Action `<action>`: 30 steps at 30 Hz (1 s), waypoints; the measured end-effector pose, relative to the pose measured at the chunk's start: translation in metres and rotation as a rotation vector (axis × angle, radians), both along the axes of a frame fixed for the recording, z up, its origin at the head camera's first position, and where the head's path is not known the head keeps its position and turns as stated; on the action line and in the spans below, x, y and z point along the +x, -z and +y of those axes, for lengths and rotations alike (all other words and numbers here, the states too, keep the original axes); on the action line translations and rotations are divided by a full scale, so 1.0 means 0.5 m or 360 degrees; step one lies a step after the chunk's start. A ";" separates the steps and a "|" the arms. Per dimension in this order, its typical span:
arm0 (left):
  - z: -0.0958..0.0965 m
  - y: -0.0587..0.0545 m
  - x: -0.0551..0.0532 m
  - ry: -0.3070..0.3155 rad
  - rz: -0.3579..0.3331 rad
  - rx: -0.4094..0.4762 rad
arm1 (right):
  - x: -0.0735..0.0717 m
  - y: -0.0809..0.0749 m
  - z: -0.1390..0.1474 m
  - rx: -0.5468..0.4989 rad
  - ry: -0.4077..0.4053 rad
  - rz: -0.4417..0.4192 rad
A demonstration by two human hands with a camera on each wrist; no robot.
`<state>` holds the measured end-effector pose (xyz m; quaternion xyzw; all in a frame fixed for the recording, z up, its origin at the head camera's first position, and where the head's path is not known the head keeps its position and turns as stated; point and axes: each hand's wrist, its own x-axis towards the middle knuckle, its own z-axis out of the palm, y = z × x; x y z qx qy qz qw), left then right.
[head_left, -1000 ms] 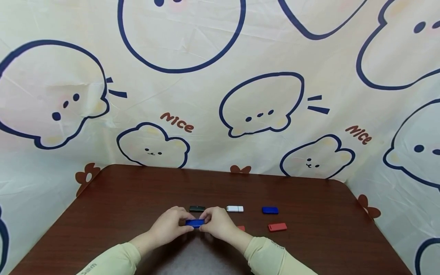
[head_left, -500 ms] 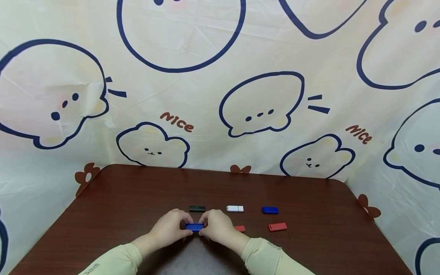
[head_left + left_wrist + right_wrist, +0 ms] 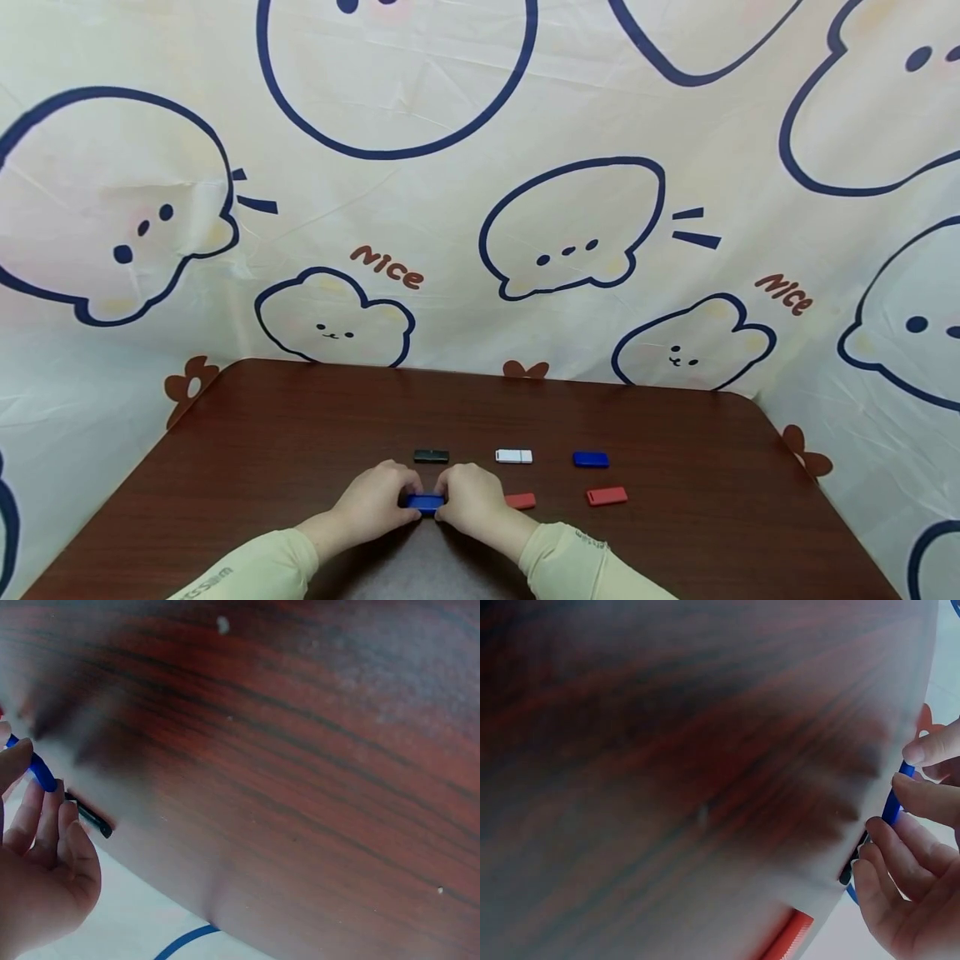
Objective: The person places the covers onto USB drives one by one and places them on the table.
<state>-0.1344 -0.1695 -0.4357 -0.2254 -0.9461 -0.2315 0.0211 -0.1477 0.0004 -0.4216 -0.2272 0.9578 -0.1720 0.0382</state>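
Between my two hands is a blue USB flash drive (image 3: 426, 503), low over the front middle of the table. My left hand (image 3: 375, 502) pinches its left end with the thumb on the near side and fingers on the far side. The right end is pinched the same way by my right hand (image 3: 474, 502). In the left wrist view the blue flash drive (image 3: 43, 772) shows between thumb and fingertips. The right wrist view shows its edge, with fingers of both hands on it. Just beyond my hands lies a black flash drive (image 3: 431, 457).
A white flash drive (image 3: 513, 457) and a second blue one (image 3: 591, 460) continue the back row. In front lie a red drive (image 3: 607, 497) and another red drive (image 3: 521, 502), partly behind my right hand. A cartoon-printed cloth (image 3: 450, 333) stands behind the brown table (image 3: 300, 417).
Both hands have moved the blue flash drive toward me and lower, away from the black one. More of the nearer red drive now shows beside my right hand.
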 end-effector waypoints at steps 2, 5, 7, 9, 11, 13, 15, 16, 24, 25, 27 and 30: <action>0.000 0.001 -0.001 0.0005 -0.0001 -0.0006 | 0.000 0.001 -0.001 0.0010 -0.0002 0.0015; 0.000 0.001 -0.001 0.0012 0.0001 -0.0012 | -0.001 0.004 -0.002 0.0021 -0.0001 0.0032; 0.000 0.002 -0.001 0.0016 0.0008 -0.0021 | -0.002 0.006 -0.003 0.0027 -0.0001 0.0041; 0.000 0.002 -0.001 0.0019 0.0014 -0.0028 | -0.002 0.008 -0.004 0.0038 -0.0006 0.0054; 0.000 0.003 -0.001 0.0021 0.0022 -0.0035 | -0.003 0.010 -0.005 0.0050 -0.0011 0.0071; 0.000 0.004 -0.002 0.0025 0.0039 -0.0043 | -0.004 0.012 -0.006 0.0053 -0.0013 0.0076; 0.000 0.005 -0.003 0.0031 0.0056 -0.0047 | -0.004 0.013 -0.006 0.0052 -0.0014 0.0080; 0.000 0.006 -0.003 0.0035 0.0066 -0.0049 | -0.004 0.014 -0.006 0.0050 -0.0014 0.0077; -0.003 0.007 -0.005 0.0075 0.0070 -0.0014 | -0.006 0.018 -0.004 0.0030 -0.0005 0.0045; -0.003 0.007 -0.005 0.0083 0.0065 -0.0011 | -0.006 0.018 -0.003 0.0031 -0.0005 0.0043; -0.004 0.006 -0.005 0.0095 0.0057 -0.0008 | -0.006 0.017 -0.003 0.0029 -0.0005 0.0029; -0.006 0.006 -0.005 0.0100 0.0049 -0.0012 | -0.004 0.014 -0.004 0.0034 0.0000 0.0015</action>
